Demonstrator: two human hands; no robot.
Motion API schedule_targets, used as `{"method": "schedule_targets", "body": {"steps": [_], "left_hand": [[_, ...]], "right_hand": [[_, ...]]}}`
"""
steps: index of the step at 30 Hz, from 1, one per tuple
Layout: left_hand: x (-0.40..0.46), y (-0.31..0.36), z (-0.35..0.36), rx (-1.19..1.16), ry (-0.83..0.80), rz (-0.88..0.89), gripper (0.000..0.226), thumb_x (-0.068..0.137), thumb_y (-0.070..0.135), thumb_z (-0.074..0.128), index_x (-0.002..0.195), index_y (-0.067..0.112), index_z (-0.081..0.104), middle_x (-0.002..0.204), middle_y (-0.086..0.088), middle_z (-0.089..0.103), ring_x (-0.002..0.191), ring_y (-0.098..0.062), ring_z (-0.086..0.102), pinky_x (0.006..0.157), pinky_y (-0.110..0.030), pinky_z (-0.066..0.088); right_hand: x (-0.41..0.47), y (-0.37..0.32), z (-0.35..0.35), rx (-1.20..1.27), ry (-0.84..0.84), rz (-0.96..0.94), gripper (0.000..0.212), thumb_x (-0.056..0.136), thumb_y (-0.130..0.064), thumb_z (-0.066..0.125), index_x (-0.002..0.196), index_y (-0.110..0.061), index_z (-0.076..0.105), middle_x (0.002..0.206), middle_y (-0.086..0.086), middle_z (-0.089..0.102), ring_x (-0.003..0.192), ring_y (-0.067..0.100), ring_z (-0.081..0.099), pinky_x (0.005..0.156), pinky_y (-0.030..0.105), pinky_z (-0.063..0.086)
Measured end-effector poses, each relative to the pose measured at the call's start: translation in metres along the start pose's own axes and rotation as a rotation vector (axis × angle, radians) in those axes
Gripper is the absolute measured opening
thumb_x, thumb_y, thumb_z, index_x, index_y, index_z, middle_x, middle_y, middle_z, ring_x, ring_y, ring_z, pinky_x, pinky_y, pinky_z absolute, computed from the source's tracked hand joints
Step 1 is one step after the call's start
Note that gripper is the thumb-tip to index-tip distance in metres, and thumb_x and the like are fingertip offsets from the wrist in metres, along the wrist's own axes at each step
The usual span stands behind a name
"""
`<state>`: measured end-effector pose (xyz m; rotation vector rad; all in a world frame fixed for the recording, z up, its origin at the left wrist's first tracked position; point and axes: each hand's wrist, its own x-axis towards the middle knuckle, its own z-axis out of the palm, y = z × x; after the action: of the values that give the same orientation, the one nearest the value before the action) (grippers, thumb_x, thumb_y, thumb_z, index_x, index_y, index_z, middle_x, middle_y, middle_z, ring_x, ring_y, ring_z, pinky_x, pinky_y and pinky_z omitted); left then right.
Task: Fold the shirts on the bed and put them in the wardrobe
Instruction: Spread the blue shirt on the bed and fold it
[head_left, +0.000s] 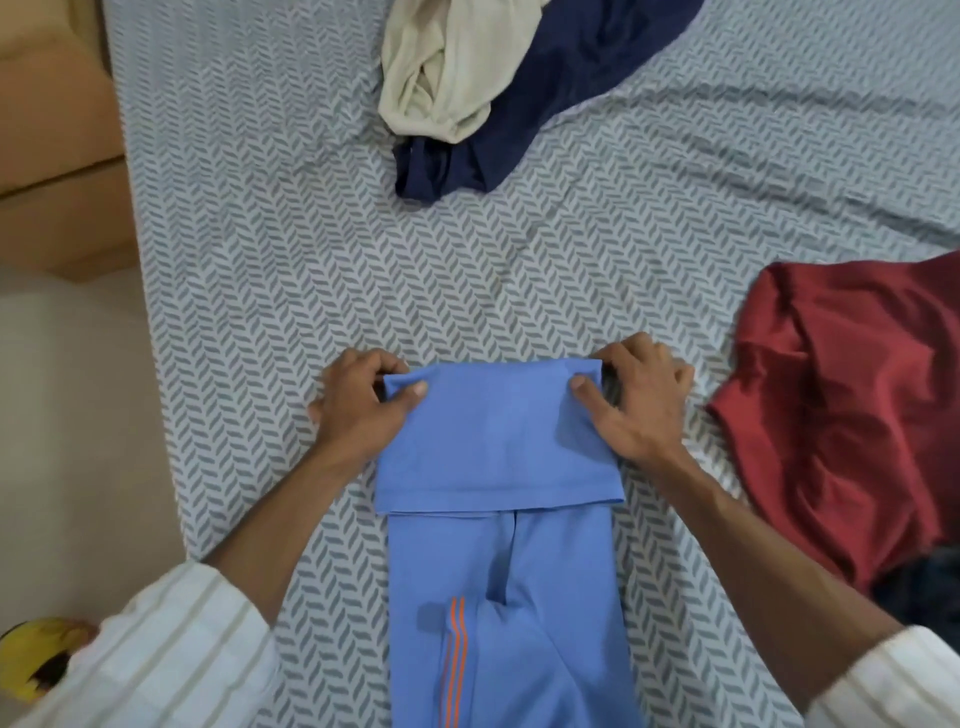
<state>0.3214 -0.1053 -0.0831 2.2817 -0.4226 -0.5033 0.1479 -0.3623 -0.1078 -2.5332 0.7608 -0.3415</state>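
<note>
Blue fabric fills the near middle of the view: a light blue shirt lies flat on the bed, narrowed into a long strip that runs from the bottom edge away from the person. Three thin orange stripes mark its near part, beside a dark slit running up the middle. The far end of the strip is doubled back toward the person, so that a wider blue panel lies on top with its hem across the strip.

White sleeves with pale stripes, one at the left and one at the right, frame the shirt at the bottom corners. Bare forearms reach forward from them. The left hand pinches the far left corner of the folded panel, thumb on top and fingers curled under the fold. The right hand does the same at the far right corner, its grip clamped on the cloth with the thumb pressed flat on the blue. Both hands rest against the bed's grey-and-white herringbone sheet.

Just right of the right hand lies a crumpled dark red shirt, with something dark showing at its near edge. A yellow object sits at the lower left, off the bed, over a pale floor.

Farther away, near the top of the bed, a navy garment lies bunched with a cream one heaped partly on it. Tan furniture stands beside the bed at the upper left.
</note>
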Motion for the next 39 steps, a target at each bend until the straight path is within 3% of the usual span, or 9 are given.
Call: {"method": "schedule_targets", "body": {"steps": [6, 8, 11, 14, 17, 19, 26, 31, 39], "left_hand": [[-0.006, 0.020, -0.016, -0.074, -0.095, -0.072, 0.026, 0.092, 0.012, 0.067, 0.076, 0.017, 0.047, 0.068, 0.001, 0.043, 0.060, -0.015, 0.039, 0.054, -0.028, 0.032], [-0.022, 0.037, -0.027, -0.107, -0.128, -0.084, 0.027, 0.094, 0.012, 0.065, 0.078, 0.016, 0.043, 0.066, -0.001, 0.040, 0.058, -0.014, 0.035, 0.051, -0.026, 0.031], [-0.054, 0.066, -0.042, -0.100, -0.062, 0.011, 0.024, 0.089, 0.006, 0.067, 0.081, 0.015, 0.046, 0.065, 0.000, 0.044, 0.056, -0.013, 0.039, 0.046, -0.016, 0.032], [-0.098, 0.080, -0.068, -0.038, -0.059, 0.141, 0.024, 0.080, 0.006, 0.076, 0.089, 0.021, 0.061, 0.077, 0.002, 0.065, 0.067, -0.010, 0.060, 0.061, -0.023, 0.046], [-0.132, 0.084, -0.089, -0.050, -0.107, 0.252, 0.023, 0.076, 0.005, 0.080, 0.084, 0.024, 0.070, 0.079, 0.006, 0.072, 0.070, 0.005, 0.062, 0.069, -0.016, 0.047], [-0.170, 0.080, -0.098, 0.008, -0.084, 0.358, 0.020, 0.074, 0.007, 0.082, 0.079, 0.024, 0.072, 0.078, 0.009, 0.071, 0.077, 0.003, 0.061, 0.072, -0.012, 0.044], [-0.277, 0.027, -0.083, 0.237, -0.111, 0.689, 0.011, 0.066, 0.019, 0.060, 0.073, 0.023, 0.068, 0.074, 0.012, 0.062, 0.078, -0.015, 0.056, 0.070, -0.036, 0.045], [-0.339, -0.015, -0.055, 0.384, -0.229, 0.669, 0.028, 0.055, 0.006, 0.058, 0.071, 0.027, 0.064, 0.078, 0.014, 0.057, 0.083, -0.007, 0.050, 0.073, -0.038, 0.037], [-0.368, -0.037, -0.033, 0.522, -0.399, 0.545, 0.025, 0.059, 0.014, 0.065, 0.076, 0.032, 0.058, 0.089, 0.016, 0.050, 0.092, -0.005, 0.048, 0.076, -0.030, 0.026]], "right_hand": [[0.005, -0.009, -0.018, 0.231, -0.246, 0.161, 0.030, 0.073, -0.053, 0.058, 0.072, -0.024, 0.052, 0.085, -0.005, 0.044, 0.088, 0.017, 0.041, 0.073, 0.033, 0.012], [0.007, -0.019, -0.042, 0.529, -0.362, 0.287, 0.031, 0.073, -0.041, 0.067, 0.066, -0.022, 0.044, 0.076, 0.000, 0.043, 0.081, 0.023, 0.046, 0.081, 0.037, 0.022], [-0.004, -0.036, -0.084, 0.727, -0.360, 0.211, 0.026, 0.079, -0.019, 0.072, 0.072, -0.020, 0.047, 0.063, -0.003, 0.046, 0.066, 0.016, 0.049, 0.069, 0.032, 0.039], [-0.043, -0.056, -0.129, 0.548, -0.303, 0.024, 0.025, 0.082, -0.006, 0.076, 0.086, -0.019, 0.056, 0.067, -0.012, 0.060, 0.060, -0.003, 0.053, 0.061, 0.022, 0.042], [-0.072, -0.060, -0.160, 0.382, -0.298, -0.112, 0.024, 0.082, -0.009, 0.080, 0.098, -0.021, 0.068, 0.092, -0.012, 0.071, 0.081, -0.005, 0.064, 0.075, 0.018, 0.047], [-0.107, -0.065, -0.174, 0.306, -0.287, -0.167, 0.022, 0.079, -0.011, 0.082, 0.093, -0.024, 0.072, 0.088, -0.016, 0.071, 0.082, -0.003, 0.065, 0.075, 0.017, 0.047], [-0.236, -0.059, -0.174, 0.178, -0.153, -0.375, 0.019, 0.069, -0.021, 0.078, 0.083, -0.032, 0.070, 0.085, -0.022, 0.067, 0.083, 0.007, 0.065, 0.076, 0.044, 0.051], [-0.310, -0.054, -0.157, 0.034, -0.207, -0.429, 0.017, 0.065, -0.028, 0.066, 0.080, -0.036, 0.064, 0.085, -0.026, 0.062, 0.093, 0.005, 0.059, 0.077, 0.043, 0.035], [-0.361, -0.030, -0.132, -0.110, -0.453, -0.416, 0.025, 0.056, -0.028, 0.071, 0.075, -0.035, 0.056, 0.080, -0.021, 0.055, 0.089, 0.008, 0.054, 0.076, 0.039, 0.032]]}}
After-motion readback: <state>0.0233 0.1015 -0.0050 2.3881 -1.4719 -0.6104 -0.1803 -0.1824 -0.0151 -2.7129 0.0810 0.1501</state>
